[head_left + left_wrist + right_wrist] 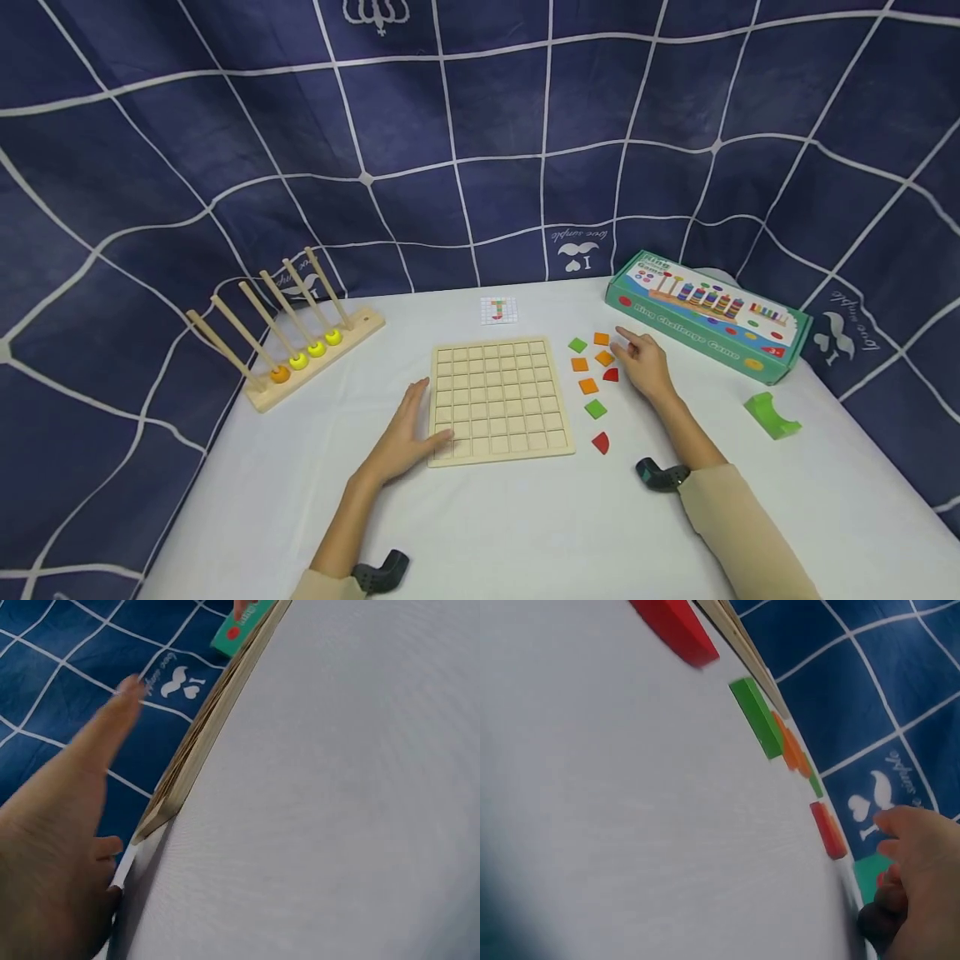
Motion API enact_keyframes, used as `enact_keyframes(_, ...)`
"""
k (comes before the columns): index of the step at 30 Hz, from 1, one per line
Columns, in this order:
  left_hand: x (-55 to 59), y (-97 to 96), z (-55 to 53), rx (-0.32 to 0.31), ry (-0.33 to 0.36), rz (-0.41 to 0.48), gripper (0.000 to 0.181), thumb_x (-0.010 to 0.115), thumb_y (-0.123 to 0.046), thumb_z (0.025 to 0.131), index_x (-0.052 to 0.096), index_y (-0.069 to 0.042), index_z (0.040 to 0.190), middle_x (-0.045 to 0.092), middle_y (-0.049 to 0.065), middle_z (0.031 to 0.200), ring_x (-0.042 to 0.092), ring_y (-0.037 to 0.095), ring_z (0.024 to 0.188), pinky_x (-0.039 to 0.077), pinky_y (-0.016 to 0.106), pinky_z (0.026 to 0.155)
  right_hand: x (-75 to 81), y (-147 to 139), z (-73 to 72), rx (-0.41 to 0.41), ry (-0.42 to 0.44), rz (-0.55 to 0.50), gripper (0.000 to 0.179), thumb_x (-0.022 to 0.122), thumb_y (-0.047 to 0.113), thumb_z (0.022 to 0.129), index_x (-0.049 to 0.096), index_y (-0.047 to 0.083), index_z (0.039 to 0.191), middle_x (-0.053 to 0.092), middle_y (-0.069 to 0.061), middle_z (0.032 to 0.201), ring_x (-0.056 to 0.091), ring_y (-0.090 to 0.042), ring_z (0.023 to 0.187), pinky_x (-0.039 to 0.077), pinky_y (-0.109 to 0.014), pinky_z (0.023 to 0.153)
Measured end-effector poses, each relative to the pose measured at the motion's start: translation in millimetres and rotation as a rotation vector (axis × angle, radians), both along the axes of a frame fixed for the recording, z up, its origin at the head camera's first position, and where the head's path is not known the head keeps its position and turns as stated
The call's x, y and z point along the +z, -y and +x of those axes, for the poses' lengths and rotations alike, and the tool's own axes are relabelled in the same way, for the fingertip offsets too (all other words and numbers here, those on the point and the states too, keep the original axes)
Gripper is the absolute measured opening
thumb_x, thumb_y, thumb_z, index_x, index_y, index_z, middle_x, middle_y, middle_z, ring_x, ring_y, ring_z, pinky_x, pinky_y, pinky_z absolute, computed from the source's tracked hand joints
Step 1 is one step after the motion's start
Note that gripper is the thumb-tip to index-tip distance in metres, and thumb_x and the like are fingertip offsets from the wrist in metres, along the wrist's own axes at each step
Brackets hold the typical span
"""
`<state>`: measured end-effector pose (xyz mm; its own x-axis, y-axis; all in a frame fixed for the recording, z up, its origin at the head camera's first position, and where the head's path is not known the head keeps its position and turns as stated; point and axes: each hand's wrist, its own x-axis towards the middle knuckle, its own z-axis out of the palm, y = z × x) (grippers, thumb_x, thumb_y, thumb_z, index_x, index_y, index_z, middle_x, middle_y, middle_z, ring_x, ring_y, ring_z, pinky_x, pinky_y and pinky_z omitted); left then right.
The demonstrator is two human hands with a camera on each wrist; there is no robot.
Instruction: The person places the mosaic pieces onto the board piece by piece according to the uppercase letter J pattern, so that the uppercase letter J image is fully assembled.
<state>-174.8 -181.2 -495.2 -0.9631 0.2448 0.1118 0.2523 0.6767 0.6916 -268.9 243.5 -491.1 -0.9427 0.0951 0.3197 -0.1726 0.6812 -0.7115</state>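
A wooden board with a grid of square recesses lies in the middle of the table. My left hand is at its left edge, fingers straight along the side and thumb spread over the near left corner. Right of the board lie loose orange squares, green squares and red quarter-round pieces. Beside the upper pieces is my right hand, its index finger pointing toward an orange square and nothing in its grasp. In the right wrist view, a red piece lies just left of the fingers.
Behind the board lies a small pattern card. A wooden peg rack with yellow and orange beads stands at left. At the back right is a green game box, with a green arched block in front of it. A blue curtain hangs behind.
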Motion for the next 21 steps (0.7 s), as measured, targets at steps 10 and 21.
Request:
enact_keyframes(10, -6.4, -6.9, 8.7, -0.11, -0.118, -0.279, 0.134, 0.066, -0.079, 0.051, 0.011, -0.004, 0.148, 0.011, 0.017, 0.152, 0.007, 0.03, 0.14, 0.006, 0.043, 0.112, -2.7, -11, -22.5, 0.071, 0.078, 0.057, 0.042, 0.07, 0.022, 0.083, 0.062, 0.005, 0.12, 0.035, 0.001, 0.049, 0.034, -0.017, 0.044, 0.024, -0.027, 0.043)
enact_keyframes(21, -11.0, -3.3, 7.7, -0.082, -0.177, -0.313, 0.13, 0.059, -0.082, 0.057, 0.016, 0.003, 0.145, 0.016, 0.016, 0.151, 0.012, 0.026, 0.139, 0.01, 0.041, 0.112, -1.6, -8, -30.3, 0.099, 0.144, 0.211, 0.035, 0.067, 0.025, 0.086, 0.065, 0.002, 0.112, 0.041, -0.004, 0.054, 0.039, -0.021, 0.054, 0.031, -0.031, 0.053)
